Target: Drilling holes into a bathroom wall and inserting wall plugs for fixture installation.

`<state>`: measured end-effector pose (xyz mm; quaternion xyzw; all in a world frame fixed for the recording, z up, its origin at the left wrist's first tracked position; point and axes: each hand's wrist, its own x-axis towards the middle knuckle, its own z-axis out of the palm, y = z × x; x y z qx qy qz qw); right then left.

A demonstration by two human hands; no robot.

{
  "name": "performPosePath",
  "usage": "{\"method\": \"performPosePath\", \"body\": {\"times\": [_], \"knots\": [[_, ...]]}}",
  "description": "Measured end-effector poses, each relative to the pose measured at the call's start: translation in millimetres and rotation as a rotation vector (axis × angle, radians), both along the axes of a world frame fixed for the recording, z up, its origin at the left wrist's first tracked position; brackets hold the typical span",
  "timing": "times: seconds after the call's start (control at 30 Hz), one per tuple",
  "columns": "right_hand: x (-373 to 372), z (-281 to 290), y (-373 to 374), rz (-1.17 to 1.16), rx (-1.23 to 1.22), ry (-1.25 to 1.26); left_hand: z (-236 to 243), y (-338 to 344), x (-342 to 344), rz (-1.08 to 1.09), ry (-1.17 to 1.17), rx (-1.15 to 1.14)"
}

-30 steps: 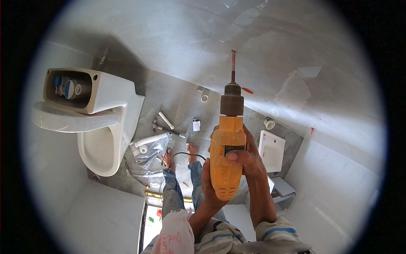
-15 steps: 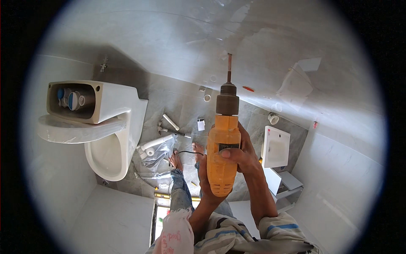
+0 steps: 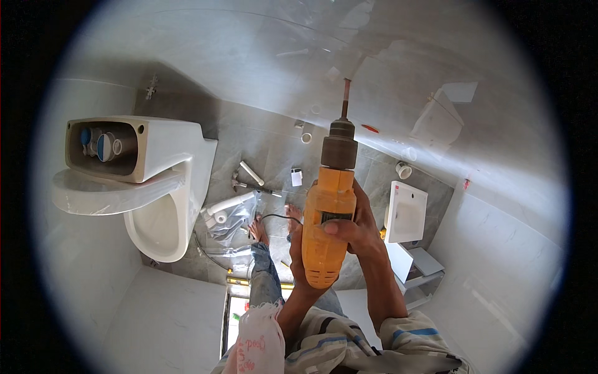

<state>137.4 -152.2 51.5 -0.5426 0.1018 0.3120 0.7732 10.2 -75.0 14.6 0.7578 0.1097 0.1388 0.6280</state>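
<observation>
An orange power drill [image 3: 327,243] with a dark chuck [image 3: 339,146] points away from me, held in both hands. Its long bit [image 3: 346,100] reaches the glossy grey wall [image 3: 249,50]; the tip appears to touch the surface. My right hand [image 3: 356,234] wraps the drill's right side, thumb across the body. My left hand [image 3: 301,262] closes round the lower left, its fingers mostly hidden beneath the tool. A black cord [image 3: 277,216] runs off to the left of the drill.
At left stands a white toilet [image 3: 199,168] with an open tank. A hammer [image 3: 255,187], white pipe pieces [image 3: 230,202] and plastic wrap lie on the grey tiled floor [image 3: 274,153]. At right are a white basin [image 3: 408,212], a cabinet [image 3: 423,274] and a roll-shaped white piece [image 3: 403,169].
The drill's chuck and bit have shifted slightly right in view, and the bit tip meets the wall slightly further right. Both hands keep the same hold.
</observation>
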Motion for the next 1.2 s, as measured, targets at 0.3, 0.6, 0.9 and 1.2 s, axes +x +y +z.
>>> {"method": "performPosePath", "body": {"times": [0.3,0.6,0.9,1.2], "knots": [[6.0,1.0,0.0,-0.004,0.011,0.018,4.7,-0.2,6.1,-0.026,0.090,0.117],[12.3,-2.8,-0.2,0.016,0.002,-0.003,-9.4,-0.7,9.4,0.036,0.032,0.110],[11.0,-2.9,3.5,-0.013,0.033,0.008,-20.7,-3.5,-3.7,0.017,0.076,0.023],[20.1,-2.9,8.9,-0.006,0.011,-0.006,-45.9,6.1,-2.0,-0.007,0.216,-0.202]]}}
